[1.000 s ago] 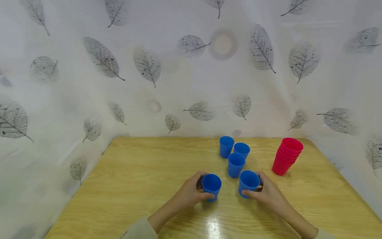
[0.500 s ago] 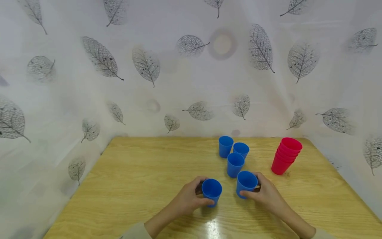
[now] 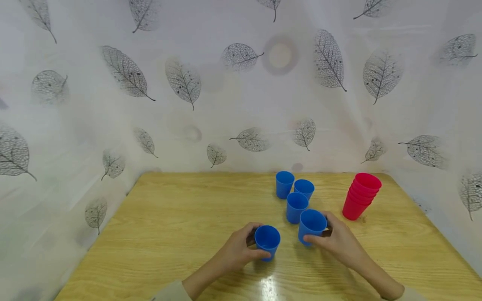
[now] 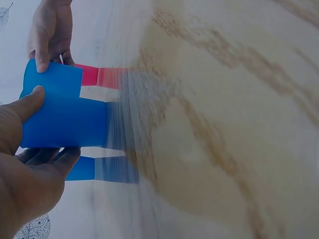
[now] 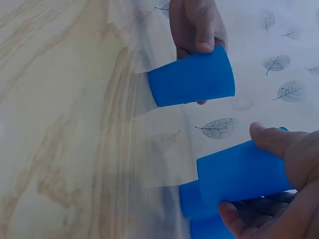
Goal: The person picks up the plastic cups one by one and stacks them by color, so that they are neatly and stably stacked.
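Observation:
My left hand (image 3: 239, 247) grips an upright blue cup (image 3: 267, 242), thumb on its near side and fingers behind. In the left wrist view, that blue cup (image 4: 65, 123) sits between thumb and fingers, its base at the tabletop. Farther right, my right hand (image 3: 340, 240) holds a second blue cup (image 3: 311, 228) by its side. The right wrist view shows this second cup (image 5: 244, 172) lifted a little, mouth up. Just behind it stand three more blue cups, the nearest blue cup (image 3: 296, 209), a partly hidden one (image 3: 306, 188) and the farthest (image 3: 284, 185).
A leaning-looking stack of several red cups (image 3: 360, 197) stands at the back right of the wooden table (image 3: 196, 209). Behind the table hangs a pale curtain (image 3: 226, 100) printed with leaves. Light glares off the tabletop near the front.
My left hand has drawn its cup slightly nearer, then stayed still. My right hand shifted its cup a little left, then raised it. The standing cups have not moved.

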The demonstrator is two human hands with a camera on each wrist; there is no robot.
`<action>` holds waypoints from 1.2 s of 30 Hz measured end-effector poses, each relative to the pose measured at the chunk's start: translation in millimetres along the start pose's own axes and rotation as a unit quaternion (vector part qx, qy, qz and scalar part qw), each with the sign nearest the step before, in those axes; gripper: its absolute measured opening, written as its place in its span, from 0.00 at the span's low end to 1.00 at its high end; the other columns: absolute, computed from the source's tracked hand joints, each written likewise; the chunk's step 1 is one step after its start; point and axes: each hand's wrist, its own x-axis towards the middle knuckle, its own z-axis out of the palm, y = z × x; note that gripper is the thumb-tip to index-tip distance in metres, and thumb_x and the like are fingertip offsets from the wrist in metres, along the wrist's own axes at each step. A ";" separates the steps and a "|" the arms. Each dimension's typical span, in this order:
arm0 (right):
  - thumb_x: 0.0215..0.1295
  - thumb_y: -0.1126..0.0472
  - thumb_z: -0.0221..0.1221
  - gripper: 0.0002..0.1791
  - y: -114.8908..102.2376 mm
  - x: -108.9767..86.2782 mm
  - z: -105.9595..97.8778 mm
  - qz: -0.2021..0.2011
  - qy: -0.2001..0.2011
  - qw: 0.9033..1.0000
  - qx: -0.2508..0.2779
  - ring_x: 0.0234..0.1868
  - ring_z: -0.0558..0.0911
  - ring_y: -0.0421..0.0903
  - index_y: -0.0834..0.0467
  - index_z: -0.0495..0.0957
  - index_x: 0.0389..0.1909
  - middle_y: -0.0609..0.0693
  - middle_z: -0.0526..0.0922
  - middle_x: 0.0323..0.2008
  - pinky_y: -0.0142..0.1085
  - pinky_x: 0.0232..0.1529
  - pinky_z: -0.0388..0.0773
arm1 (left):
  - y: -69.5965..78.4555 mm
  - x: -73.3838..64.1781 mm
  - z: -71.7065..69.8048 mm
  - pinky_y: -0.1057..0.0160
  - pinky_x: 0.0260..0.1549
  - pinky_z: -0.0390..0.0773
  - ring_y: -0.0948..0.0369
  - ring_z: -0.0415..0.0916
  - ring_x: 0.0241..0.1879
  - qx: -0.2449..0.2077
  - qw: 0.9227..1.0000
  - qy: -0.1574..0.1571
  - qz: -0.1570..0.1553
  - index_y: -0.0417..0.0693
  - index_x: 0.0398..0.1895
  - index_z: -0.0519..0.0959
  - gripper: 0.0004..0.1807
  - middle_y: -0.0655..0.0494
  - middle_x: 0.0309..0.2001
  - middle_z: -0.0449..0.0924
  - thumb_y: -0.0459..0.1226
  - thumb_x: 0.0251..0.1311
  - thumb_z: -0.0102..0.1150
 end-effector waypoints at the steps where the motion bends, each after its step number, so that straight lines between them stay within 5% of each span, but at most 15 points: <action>1: 0.59 0.56 0.76 0.39 -1.9 -0.3 -1.1 -0.002 0.001 1.000 0.001 0.49 0.84 0.52 0.69 0.69 0.64 0.60 0.82 0.54 0.35 0.44 0.86 | 0.3 -0.1 -0.1 0.57 0.62 0.77 0.46 0.76 0.65 -0.002 1.000 -0.001 -0.001 0.36 0.67 0.70 0.36 0.44 0.62 0.77 0.34 0.57 0.77; 13: 0.60 0.56 0.76 0.38 -21.0 -2.9 -10.4 -0.034 0.024 0.999 -0.004 0.47 0.84 0.50 0.68 0.69 0.65 0.59 0.82 0.53 0.30 0.42 0.84 | 1.9 0.9 0.2 0.59 0.61 0.78 0.45 0.76 0.64 -0.002 1.000 0.001 0.001 0.35 0.66 0.70 0.36 0.43 0.62 0.78 0.33 0.57 0.77; 36: 0.61 0.55 0.75 0.38 -58.8 1.2 -7.6 -0.082 0.010 0.996 0.018 0.49 0.85 0.51 0.64 0.70 0.67 0.57 0.83 0.55 0.36 0.45 0.85 | 2.7 0.0 0.6 0.58 0.61 0.79 0.46 0.77 0.63 -0.009 1.000 -0.002 -0.001 0.35 0.65 0.71 0.34 0.44 0.60 0.78 0.32 0.57 0.76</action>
